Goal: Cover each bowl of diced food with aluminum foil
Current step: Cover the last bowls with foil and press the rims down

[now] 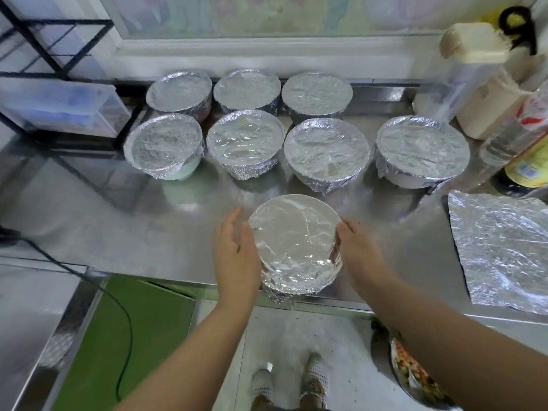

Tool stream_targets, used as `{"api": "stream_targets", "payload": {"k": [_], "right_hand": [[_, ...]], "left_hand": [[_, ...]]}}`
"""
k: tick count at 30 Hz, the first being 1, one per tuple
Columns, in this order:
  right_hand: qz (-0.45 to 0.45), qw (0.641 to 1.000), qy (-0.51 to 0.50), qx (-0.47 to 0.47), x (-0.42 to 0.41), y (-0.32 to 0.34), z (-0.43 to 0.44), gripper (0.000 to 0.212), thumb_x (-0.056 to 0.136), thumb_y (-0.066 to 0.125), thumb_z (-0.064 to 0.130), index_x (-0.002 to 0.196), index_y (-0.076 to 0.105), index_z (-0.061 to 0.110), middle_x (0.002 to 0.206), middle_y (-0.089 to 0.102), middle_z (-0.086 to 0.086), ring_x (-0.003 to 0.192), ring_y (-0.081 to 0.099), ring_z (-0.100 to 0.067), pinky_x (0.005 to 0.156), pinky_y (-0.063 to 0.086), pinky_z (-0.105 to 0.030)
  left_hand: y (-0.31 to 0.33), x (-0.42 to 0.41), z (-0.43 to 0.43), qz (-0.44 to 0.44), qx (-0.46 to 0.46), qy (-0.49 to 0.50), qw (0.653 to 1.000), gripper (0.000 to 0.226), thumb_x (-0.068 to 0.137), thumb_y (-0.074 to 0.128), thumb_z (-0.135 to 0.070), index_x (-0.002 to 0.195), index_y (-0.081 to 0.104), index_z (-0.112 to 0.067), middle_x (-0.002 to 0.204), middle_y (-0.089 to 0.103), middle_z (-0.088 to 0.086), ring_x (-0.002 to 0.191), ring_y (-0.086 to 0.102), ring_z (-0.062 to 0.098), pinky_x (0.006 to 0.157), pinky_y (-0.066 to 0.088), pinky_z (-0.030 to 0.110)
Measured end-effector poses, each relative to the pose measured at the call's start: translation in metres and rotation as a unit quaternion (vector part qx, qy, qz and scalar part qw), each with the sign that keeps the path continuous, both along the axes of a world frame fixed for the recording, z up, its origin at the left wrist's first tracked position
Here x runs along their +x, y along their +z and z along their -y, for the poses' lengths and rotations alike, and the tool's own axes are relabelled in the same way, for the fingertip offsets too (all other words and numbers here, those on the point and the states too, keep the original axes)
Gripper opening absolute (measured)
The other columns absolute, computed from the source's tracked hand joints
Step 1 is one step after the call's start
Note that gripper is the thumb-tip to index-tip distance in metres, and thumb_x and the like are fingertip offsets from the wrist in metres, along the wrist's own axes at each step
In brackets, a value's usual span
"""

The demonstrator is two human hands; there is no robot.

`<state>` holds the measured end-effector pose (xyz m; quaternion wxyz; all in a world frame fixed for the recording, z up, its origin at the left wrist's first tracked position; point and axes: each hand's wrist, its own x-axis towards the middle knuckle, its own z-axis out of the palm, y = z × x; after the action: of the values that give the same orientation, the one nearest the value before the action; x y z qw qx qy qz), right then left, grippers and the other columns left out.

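Observation:
A foil-covered bowl (295,244) stands at the front edge of the steel counter (118,221), its foil smooth on top and crumpled down the near side. My left hand (235,253) lies flat against the bowl's left side with straight fingers. My right hand (360,252) touches the right side, fingertips at the foil on the rim. Several more foil-covered bowls (244,142) stand in two rows behind it.
A loose foil sheet (504,250) lies on the counter at the right. Bottles (522,137) and a cream container (486,93) stand at the back right. A black wire rack holding a plastic box (59,105) is at the left. A bowl of diced food (412,378) sits below the counter.

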<state>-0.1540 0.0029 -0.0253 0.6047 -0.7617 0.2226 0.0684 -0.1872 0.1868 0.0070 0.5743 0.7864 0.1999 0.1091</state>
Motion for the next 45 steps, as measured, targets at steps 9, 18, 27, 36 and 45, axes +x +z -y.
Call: {"api": "stream_targets", "payload": {"k": [9,18,27,36,45], "right_hand": [[0.087,0.983,0.144,-0.075,0.047,0.019,-0.003,0.025,0.104,0.048,0.022,0.122,0.065,0.018,0.086,0.065,0.002,0.064,0.055,-0.007,0.066,0.045,-0.023],[0.058,0.990,0.120,-0.039,0.051,-0.006,-0.002,0.034,0.107,0.041,0.015,0.095,0.066,0.035,0.051,0.052,0.010,0.045,0.046,-0.003,0.053,0.037,-0.025],[0.037,0.995,0.097,0.003,0.051,-0.009,-0.004,0.033,0.108,0.041,0.016,0.093,0.068,0.027,0.044,0.050,0.013,0.040,0.043,0.000,0.046,0.035,-0.017],[0.017,0.994,0.107,0.027,0.049,0.002,-0.004,0.028,0.107,0.043,0.019,0.109,0.071,0.024,0.065,0.048,-0.003,0.046,0.046,-0.009,0.047,0.041,-0.028],[0.064,0.993,-0.078,0.056,-0.005,0.004,-0.016,0.053,0.092,0.044,0.053,0.138,0.057,0.029,0.128,0.064,-0.001,0.113,0.057,-0.019,0.110,0.042,-0.048]], "left_hand": [[-0.020,-0.016,0.042,-0.026,0.090,0.016,0.996,0.050,0.109,0.034,-0.025,0.159,0.028,-0.020,0.166,0.019,-0.009,0.152,0.015,0.007,0.116,0.011,0.017],[-0.030,-0.012,0.046,-0.026,-0.094,0.118,0.988,0.043,0.110,0.034,-0.034,0.152,0.043,-0.032,0.151,0.045,-0.017,0.135,0.043,0.002,0.116,0.033,0.018],[-0.031,-0.005,0.031,-0.106,-0.344,0.170,0.917,0.032,0.080,0.051,-0.057,0.086,0.072,-0.034,0.101,0.069,-0.008,0.101,0.065,0.019,0.101,0.050,0.046],[-0.026,-0.001,0.007,-0.227,-0.304,0.074,0.922,0.050,0.105,0.032,-0.057,0.113,0.070,-0.026,0.111,0.075,0.005,0.104,0.070,0.027,0.098,0.054,0.045],[0.016,0.062,-0.014,-0.108,-0.036,-0.193,0.975,0.037,0.109,0.039,-0.040,0.135,0.062,-0.030,0.104,0.068,0.000,0.069,0.062,-0.005,0.058,0.050,0.010]]}}
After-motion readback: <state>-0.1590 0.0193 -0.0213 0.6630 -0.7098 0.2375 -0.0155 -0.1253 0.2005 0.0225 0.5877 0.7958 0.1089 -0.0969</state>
